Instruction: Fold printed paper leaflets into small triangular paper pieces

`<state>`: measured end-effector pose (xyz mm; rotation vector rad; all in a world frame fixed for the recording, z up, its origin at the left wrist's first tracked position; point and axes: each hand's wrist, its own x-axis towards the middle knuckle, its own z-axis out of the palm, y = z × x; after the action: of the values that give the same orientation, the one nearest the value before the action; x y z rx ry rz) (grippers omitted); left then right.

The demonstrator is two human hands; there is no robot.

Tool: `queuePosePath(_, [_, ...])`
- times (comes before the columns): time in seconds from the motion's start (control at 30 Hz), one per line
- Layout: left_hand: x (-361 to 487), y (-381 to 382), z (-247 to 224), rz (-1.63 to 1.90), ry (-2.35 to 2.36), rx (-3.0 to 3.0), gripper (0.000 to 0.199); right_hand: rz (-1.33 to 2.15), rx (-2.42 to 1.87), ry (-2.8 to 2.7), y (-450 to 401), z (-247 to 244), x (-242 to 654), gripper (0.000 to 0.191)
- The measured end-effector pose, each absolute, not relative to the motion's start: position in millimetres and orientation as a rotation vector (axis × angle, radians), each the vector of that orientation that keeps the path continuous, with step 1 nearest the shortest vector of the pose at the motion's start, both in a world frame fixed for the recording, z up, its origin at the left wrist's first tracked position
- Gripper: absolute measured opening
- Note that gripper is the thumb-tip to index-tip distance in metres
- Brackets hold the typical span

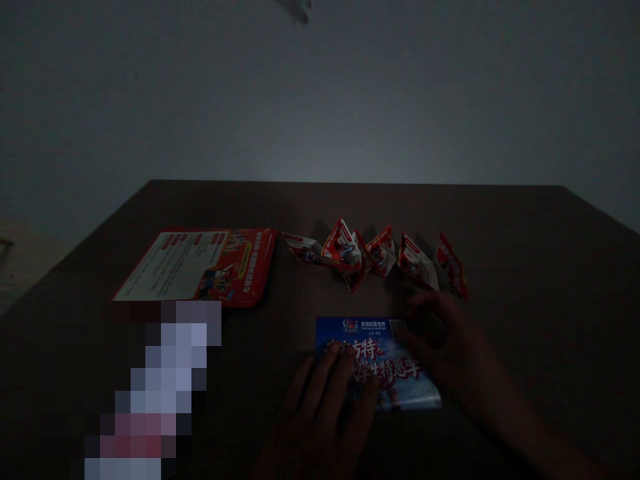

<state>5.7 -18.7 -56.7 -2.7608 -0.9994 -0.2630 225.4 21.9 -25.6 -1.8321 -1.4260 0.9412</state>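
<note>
A blue printed flyer (400,393) with a small QR code at its upper right lies on the dark table. My left hand (325,407) rests flat across its lower left part, fingers spread. Over the flyer's right side is my right hand (445,340), thumb by the QR code and index finger curved above, with a gap between them. The flyer's upper right corner is hidden by this hand. Just beyond stand several folded red-and-white paper pieces (345,247), in a loose row.
A stack of red-and-white printed leaflets (185,260) lies on the left of the dark wood table (475,207). A blurred-out pixelated patch (160,387) covers the lower left. A pale wall (320,100) rises behind the table. The light is dim.
</note>
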Motion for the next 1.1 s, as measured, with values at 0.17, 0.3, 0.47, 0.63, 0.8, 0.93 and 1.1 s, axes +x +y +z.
queuePosePath(0.17, [6.4, -21.4, -56.7, -0.265, -1.018, -2.791, 0.062, 0.93, -1.845, -1.43, 21.8, -24.8, 224.3, 0.028])
queuePosePath(0.3, [7.1, -21.9, -56.0, -0.285, -1.084, -2.793, 0.059, 0.893, -1.863, -1.437, 20.8, -26.1, 224.6, 0.026])
queuePosePath(0.47, [5.2, -20.5, -54.2, -0.262, -1.02, -2.805, 0.059, 1.059, -1.858, -1.317, 19.7, -26.8, 224.5, 0.032])
queuePosePath(0.63, [5.6, -20.3, -54.6, -0.276, -1.019, -2.802, 0.061, 0.999, -1.848, -1.36, 20.6, -25.5, 224.8, 0.042])
queuePosePath(0.8, [4.9, -19.8, -54.9, -0.28, -0.989, -2.775, 0.061, 1.007, -1.834, -1.367, 21.1, -25.1, 224.8, 0.043])
queuePosePath(0.93, [4.5, -20.0, -54.6, -0.279, -0.981, -2.78, 0.063, 1.047, -1.83, -1.343, 21.5, -24.5, 224.3, 0.043])
queuePosePath(1.1, [4.8, -19.8, -53.5, -0.288, -1.0, -2.775, 0.062, 1.009, -1.829, -1.368, 22.3, -23.2, 224.5, 0.041])
